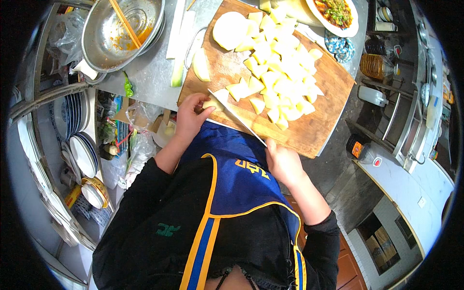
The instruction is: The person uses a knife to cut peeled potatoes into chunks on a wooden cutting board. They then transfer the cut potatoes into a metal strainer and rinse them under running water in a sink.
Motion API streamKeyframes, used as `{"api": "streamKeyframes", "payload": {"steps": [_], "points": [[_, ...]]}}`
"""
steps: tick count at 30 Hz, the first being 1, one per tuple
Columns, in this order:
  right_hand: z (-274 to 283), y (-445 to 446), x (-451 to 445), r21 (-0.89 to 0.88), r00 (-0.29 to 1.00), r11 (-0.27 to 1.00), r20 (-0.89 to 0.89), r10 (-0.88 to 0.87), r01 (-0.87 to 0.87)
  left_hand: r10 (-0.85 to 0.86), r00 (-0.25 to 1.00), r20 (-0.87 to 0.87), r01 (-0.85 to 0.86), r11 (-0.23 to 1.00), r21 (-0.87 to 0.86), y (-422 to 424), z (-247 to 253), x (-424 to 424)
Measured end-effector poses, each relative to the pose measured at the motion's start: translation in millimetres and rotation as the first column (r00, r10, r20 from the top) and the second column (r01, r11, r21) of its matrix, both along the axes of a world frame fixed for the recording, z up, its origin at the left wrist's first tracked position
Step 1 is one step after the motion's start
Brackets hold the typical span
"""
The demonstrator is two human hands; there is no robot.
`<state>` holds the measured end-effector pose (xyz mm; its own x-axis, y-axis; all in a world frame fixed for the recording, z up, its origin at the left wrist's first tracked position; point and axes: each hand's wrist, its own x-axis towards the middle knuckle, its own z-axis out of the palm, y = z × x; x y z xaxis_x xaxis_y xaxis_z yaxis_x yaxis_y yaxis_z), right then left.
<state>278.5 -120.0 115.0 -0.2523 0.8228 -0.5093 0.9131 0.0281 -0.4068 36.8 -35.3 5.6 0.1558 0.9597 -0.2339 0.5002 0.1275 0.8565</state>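
Note:
My right hand (284, 163) grips the handle end of a kitchen knife (241, 120), its blade seen nearly edge-on over the near left part of a wooden cutting board (304, 139). With thumb and fingers, my left hand (192, 114) holds a peeled potato piece (214, 105) at the board's near edge, beside the blade. Just past the blade lies another cut piece (222, 95). Many potato chunks (279, 78) are heaped across the middle and far right. A large peeled potato piece (230, 30) rests at the far left, and a long wedge (201, 65) near the left edge.
A metal basin (105, 40) with chopsticks (125, 23) stands left on the metal worktop (145, 78), near a green pepper (127, 85) and scallion stalks (177, 70). A dish of chopped food (333, 14) sits far right, beside a blue patterned cloth (339, 45). Plates (83, 154) fill the left shelves.

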Motion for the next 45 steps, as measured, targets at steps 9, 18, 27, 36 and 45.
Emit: {"api": "streamKeyframes", "payload": {"steps": [9,18,27,36,45], "points": [[-1.7,-24.0,24.1,0.14,0.947,0.946,-0.173,-0.269,0.294,-0.367,0.911,-0.186,0.41,0.845,0.343,49.9,15.8,2.2],[-11.0,-7.0,8.0,0.042,0.976,0.981,-0.116,-0.186,0.192,-0.533,0.654,-0.537,0.756,0.475,0.45,132.4,1.2,-43.1],[-6.7,-22.3,19.2,0.136,0.918,0.918,-0.204,-0.341,0.372,-0.084,0.972,-0.221,0.15,0.941,0.304,38.2,13.8,-22.3],[10.7,-4.4,-2.7,0.16,0.986,0.976,-0.109,-0.128,0.144,0.06,0.99,0.129,-0.05,0.996,-0.079,27.7,2.8,-9.0],[0.6,8.5,-20.7,0.012,0.996,0.996,0.014,-0.088,0.088,-0.001,0.99,0.141,0.014,0.996,-0.093,37.3,-3.3,-18.3]]}}
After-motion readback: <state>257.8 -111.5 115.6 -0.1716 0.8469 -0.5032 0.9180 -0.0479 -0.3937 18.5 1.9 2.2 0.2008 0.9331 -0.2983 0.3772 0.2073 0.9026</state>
